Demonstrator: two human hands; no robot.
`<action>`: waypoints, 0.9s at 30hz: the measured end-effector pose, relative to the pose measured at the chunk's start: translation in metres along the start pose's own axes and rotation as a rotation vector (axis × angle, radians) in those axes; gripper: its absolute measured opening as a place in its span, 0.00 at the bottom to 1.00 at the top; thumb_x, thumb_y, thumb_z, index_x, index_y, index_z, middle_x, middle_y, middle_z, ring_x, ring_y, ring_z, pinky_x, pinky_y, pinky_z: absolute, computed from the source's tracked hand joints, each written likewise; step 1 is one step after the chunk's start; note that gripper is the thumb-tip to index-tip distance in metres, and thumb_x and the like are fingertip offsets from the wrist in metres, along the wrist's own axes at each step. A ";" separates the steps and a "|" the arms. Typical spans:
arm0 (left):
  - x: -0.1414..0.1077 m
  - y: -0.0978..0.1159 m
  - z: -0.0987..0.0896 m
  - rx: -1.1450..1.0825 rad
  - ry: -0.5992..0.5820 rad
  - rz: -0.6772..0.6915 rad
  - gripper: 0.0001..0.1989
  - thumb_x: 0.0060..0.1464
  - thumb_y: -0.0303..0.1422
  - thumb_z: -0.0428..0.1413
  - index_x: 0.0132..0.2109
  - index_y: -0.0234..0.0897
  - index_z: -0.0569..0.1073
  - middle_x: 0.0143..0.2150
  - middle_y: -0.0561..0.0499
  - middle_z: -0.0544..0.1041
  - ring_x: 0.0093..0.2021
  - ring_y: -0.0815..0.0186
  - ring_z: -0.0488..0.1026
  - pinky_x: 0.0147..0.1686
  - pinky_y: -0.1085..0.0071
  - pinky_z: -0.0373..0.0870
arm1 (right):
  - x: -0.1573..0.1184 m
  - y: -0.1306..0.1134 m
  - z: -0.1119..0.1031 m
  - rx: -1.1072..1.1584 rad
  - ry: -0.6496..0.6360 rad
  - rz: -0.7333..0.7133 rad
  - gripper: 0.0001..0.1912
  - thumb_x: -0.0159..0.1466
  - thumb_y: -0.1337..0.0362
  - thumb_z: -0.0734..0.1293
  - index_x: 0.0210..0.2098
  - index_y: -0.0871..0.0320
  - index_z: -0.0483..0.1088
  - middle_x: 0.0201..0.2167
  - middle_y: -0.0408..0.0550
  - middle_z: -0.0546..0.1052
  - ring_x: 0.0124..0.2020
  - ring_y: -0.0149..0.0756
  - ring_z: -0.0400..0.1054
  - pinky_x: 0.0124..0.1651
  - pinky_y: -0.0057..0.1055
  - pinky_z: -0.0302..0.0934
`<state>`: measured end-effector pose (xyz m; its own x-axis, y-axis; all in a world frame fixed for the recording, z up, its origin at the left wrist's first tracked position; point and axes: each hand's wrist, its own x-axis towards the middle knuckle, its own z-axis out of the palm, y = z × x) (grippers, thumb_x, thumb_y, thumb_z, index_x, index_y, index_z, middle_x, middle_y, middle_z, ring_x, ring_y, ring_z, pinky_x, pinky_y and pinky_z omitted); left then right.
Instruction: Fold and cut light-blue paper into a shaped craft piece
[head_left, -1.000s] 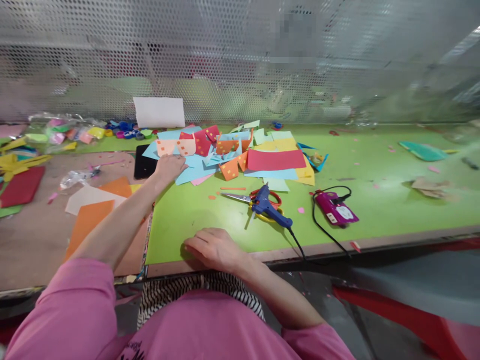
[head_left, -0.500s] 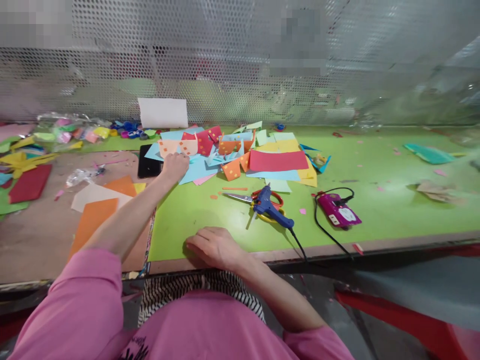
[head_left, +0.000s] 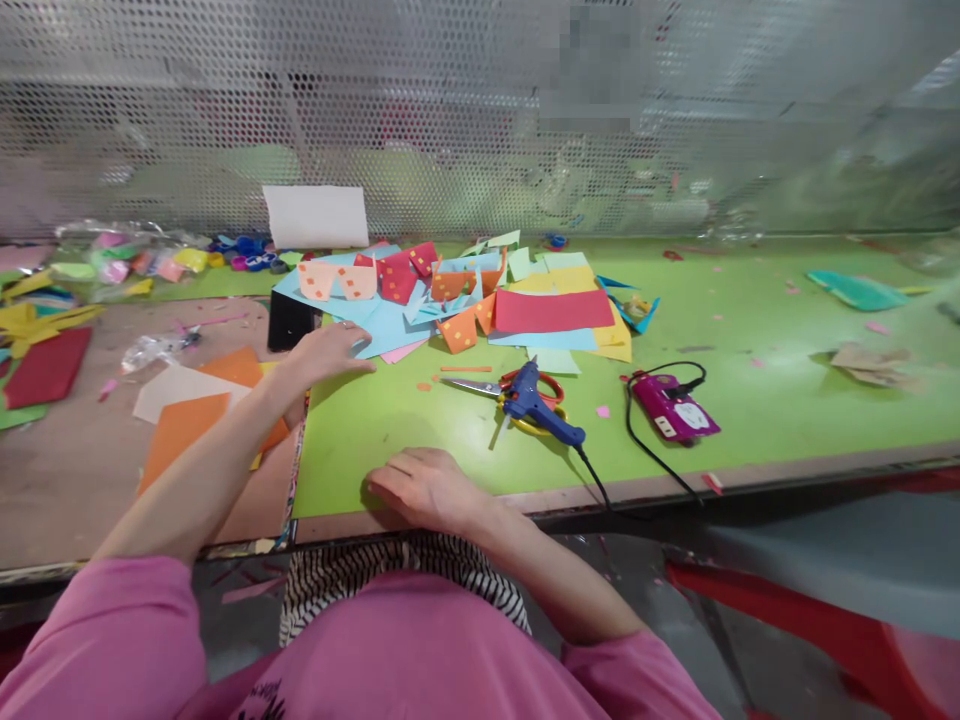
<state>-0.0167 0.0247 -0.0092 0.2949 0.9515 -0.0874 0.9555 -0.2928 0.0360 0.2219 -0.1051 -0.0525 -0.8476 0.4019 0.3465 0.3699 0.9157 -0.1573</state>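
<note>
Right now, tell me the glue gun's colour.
The glue gun is blue; it shows best in the head view.

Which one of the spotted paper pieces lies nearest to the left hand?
The pale peach piece with orange squares, just beyond the left hand. The red piece and the orange pieces are darker and lie farther right.

A silvery-grey metal panel pierced with rows of small round holes (head_left: 465, 80) stands along the far edge of a long, flat table with a bright lime-green top (head_left: 780, 425); a flat, dull pinkish-brown surface (head_left: 60, 480) takes up the left part, pale light glints at the panel's upper right, and a grey, scrap-littered floor (head_left: 251, 635) shows below
</note>
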 end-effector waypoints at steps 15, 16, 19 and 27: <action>-0.016 0.026 -0.037 0.018 0.193 -0.324 0.20 0.67 0.35 0.42 0.51 0.36 0.77 0.50 0.40 0.82 0.47 0.53 0.80 0.42 0.64 0.70 | 0.000 0.002 0.001 -0.003 -0.035 0.026 0.10 0.74 0.61 0.63 0.40 0.56 0.75 0.29 0.43 0.79 0.31 0.31 0.70 0.33 0.30 0.55; -0.019 0.027 -0.043 0.015 0.237 -0.346 0.20 0.67 0.36 0.42 0.52 0.36 0.76 0.51 0.40 0.82 0.48 0.53 0.79 0.43 0.63 0.70 | 0.000 0.002 0.001 0.001 -0.036 0.024 0.10 0.74 0.61 0.63 0.40 0.57 0.75 0.29 0.43 0.78 0.31 0.31 0.69 0.33 0.30 0.55; -0.028 0.024 -0.065 -0.002 0.401 -0.424 0.20 0.69 0.37 0.43 0.56 0.36 0.75 0.53 0.40 0.81 0.49 0.55 0.78 0.46 0.63 0.69 | 0.000 0.002 0.001 0.015 -0.022 0.012 0.11 0.74 0.62 0.63 0.40 0.58 0.75 0.29 0.44 0.78 0.30 0.31 0.69 0.33 0.30 0.55; -0.048 0.031 -0.092 -0.149 0.819 -0.382 0.17 0.66 0.38 0.49 0.52 0.34 0.78 0.50 0.43 0.82 0.49 0.59 0.78 0.49 0.66 0.69 | 0.000 0.004 0.001 0.021 0.067 0.033 0.12 0.75 0.62 0.62 0.39 0.57 0.75 0.29 0.43 0.77 0.30 0.30 0.68 0.33 0.29 0.55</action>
<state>-0.0023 -0.0212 0.0871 -0.1939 0.7668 0.6118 0.9591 0.0171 0.2826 0.2234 -0.1012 -0.0539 -0.8071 0.4323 0.4020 0.3888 0.9017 -0.1891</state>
